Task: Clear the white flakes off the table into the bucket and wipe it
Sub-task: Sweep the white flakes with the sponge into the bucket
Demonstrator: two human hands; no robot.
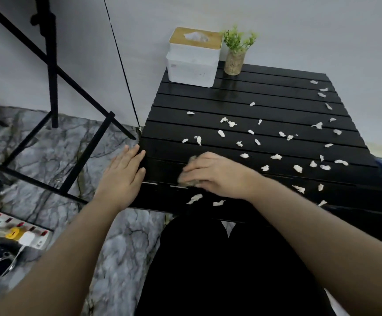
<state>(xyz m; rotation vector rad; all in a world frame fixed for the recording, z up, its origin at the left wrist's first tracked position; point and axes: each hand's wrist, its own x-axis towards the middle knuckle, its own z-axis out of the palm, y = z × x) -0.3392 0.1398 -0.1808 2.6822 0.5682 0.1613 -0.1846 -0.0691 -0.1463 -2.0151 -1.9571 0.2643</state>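
Observation:
Several white flakes [244,155] lie scattered over the black slatted table [276,106], mostly in the middle and along its right side, with two near the front edge. My right hand [215,175] rests on the table near the front left and presses a crumpled greyish tissue [186,182] against the slats. My left hand [122,176] lies flat, fingers together, against the table's left edge and holds nothing. No bucket is clearly in view.
A white tissue box [193,59] with a wooden lid and a small potted plant [236,53] stand at the table's back left. A black metal stand [53,92] rises on the left over marble floor. A power strip [18,231] lies at the lower left.

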